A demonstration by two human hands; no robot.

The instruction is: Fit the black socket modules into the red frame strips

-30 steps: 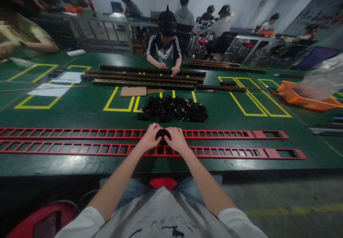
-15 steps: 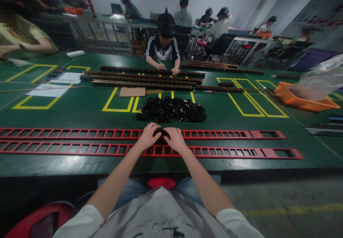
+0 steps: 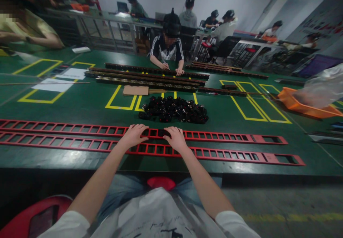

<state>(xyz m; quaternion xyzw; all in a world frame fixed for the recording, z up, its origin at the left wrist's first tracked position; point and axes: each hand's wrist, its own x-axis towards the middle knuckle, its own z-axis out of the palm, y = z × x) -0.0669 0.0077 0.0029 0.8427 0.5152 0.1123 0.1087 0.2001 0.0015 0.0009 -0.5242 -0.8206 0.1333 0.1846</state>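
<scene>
Two long red ladder-like slotted frames lie parallel across the green table in front of me. A small black block sits at a slot of the farther frame, between my hands. At its right end my right hand has curled fingers and thumb against it. To the left, my left hand straddles the same frame, fingers along its far edge and thumb along its near edge, apart from the block. Beyond the frames lies a heap of small black parts; their exact kind is too small to make out.
A brown cardboard piece and long dark strips lie beyond the heap. Across the table a person works on a strip. An orange bin with clear plastic stands at right. White papers lie at left.
My left hand has slid left along the farther frame, away from the black block. My right hand stays at the block, which now shows between the hands. The view has tilted slightly.
</scene>
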